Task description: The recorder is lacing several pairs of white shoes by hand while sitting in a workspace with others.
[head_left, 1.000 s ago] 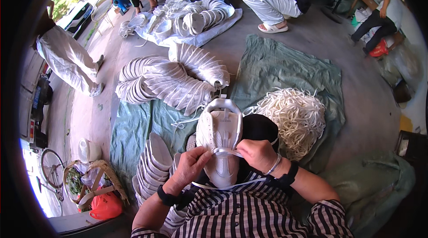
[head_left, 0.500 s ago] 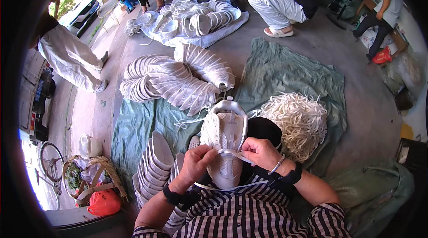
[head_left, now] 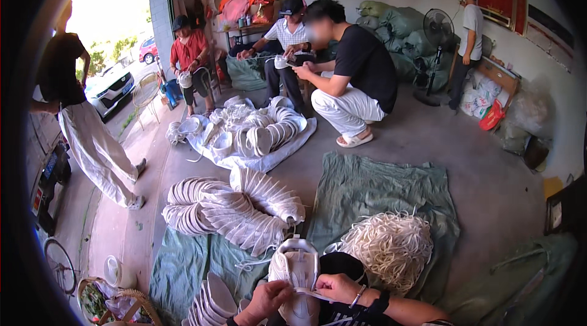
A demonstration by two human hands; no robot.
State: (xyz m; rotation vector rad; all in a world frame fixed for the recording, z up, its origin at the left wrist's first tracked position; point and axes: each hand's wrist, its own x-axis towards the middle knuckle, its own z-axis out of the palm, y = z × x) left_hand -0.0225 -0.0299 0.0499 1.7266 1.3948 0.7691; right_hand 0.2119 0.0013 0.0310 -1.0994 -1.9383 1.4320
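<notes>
Head view: white shoe upper (head_left: 295,270) seen btwn L hand (head_left: 270,298) & R hand (head_left: 339,288), left of lace pile (head_left: 388,249).
White lace (head_left: 313,293) pinched across it by fingers of both hands. Lace might be twisted, or upper tipped, if one end's pulled harder. Upper's near end looks cut off by lower edge; eyelets too small to be made out; lace's lower run can't be traced fully.

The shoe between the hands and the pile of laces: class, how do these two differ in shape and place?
The shoe is one formed piece with an opening at the top; the pile of laces is a loose tangle.
The shoe sits between the left hand and right hand; the pile of laces lies on the green sheet.
Both are whitish.
</notes>
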